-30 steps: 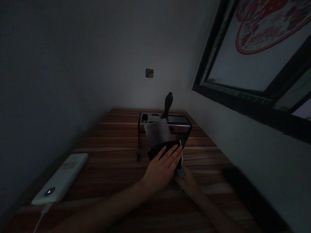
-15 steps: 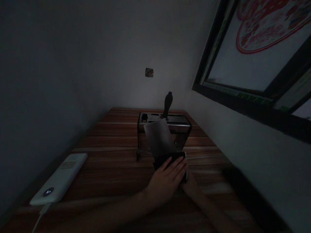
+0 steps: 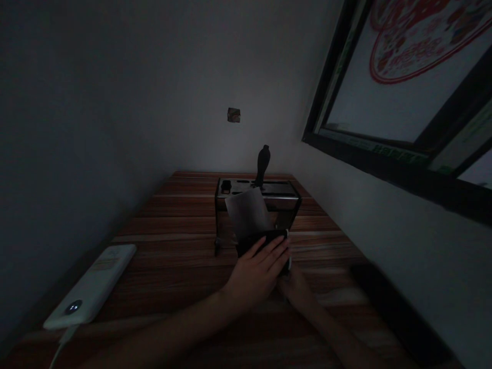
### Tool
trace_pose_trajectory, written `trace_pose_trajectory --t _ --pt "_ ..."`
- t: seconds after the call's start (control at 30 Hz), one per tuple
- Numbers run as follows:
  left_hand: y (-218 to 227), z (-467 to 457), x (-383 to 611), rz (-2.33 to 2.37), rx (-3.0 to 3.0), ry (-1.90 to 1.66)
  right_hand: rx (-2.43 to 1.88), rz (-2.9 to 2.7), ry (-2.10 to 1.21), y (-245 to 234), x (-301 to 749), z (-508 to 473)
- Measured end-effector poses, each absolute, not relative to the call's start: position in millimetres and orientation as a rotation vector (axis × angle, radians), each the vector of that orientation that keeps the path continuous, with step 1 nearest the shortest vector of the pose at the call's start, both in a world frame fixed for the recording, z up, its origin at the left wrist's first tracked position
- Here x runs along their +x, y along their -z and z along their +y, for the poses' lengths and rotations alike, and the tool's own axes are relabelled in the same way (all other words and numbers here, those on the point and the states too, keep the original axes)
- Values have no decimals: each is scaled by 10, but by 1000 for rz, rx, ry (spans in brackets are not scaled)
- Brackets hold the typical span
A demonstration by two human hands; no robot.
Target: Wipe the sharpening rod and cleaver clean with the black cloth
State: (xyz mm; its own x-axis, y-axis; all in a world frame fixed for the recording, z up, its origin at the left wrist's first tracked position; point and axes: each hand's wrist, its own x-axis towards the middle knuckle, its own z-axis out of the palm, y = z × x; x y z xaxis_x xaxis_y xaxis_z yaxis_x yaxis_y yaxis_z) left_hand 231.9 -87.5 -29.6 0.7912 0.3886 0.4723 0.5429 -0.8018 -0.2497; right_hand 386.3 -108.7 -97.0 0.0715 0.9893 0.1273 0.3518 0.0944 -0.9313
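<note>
A cleaver stands blade-up over the wooden table, its pale blade (image 3: 248,215) tilted away from me. My left hand (image 3: 257,267) lies over a dark cloth (image 3: 261,240) wrapped round the lower part of the blade, fingers together and pressed on it. Just beneath, my right hand (image 3: 296,288) is mostly hidden by the left; it is closed round the cleaver's handle, which I cannot see. A small white edge (image 3: 289,264) shows between the two hands.
Behind the blade stands a metal knife rack (image 3: 282,197) with one black handle (image 3: 262,163) sticking up. A white power bank (image 3: 90,284) with a lit dot and a cable lies left. A long dark object (image 3: 388,305) lies right, below a framed window (image 3: 384,159).
My left hand slid the cloth down the blade toward me, baring more steel, then back up part of the way. The right hand has barely moved.
</note>
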Motion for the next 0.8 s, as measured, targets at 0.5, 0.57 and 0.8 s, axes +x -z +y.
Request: trace_pose_trajectory --t 0.5,0.57,0.8 --pt "-331 -469 2074 -975 -2460 773 -1439 -1475 -886 953 3853 -1063" --pt "-378 -423 2056 -999 -2429 824 -1427 -1484 -919 931 3855 -1068" --pt "-414 -376 2019 -1084 -2388 860 -1444 -1453 -941 834 3827 -1086"
